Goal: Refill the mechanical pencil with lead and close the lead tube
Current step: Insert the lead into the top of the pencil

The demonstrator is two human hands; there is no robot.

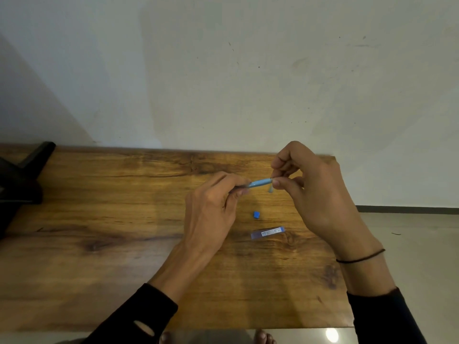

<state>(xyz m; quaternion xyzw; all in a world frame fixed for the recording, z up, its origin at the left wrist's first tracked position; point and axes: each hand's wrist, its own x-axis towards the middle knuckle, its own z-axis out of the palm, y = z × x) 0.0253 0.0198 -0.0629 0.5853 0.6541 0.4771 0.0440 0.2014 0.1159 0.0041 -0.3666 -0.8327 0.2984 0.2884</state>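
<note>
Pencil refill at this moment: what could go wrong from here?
1. The right hand works at the end of the pencil, which the left hand holds above the table; any lead there is too thin to see, and could snap or drop.
2. The small blue cap lies loose and could be knocked away.
3. The lead tube lies uncapped near the right wrist; a nudge could spill it.

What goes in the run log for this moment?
left hand: holds light-blue mechanical pencil | right hand: pinching pencil's end | small blue cap, clear lead tube: on wooden table
</note>
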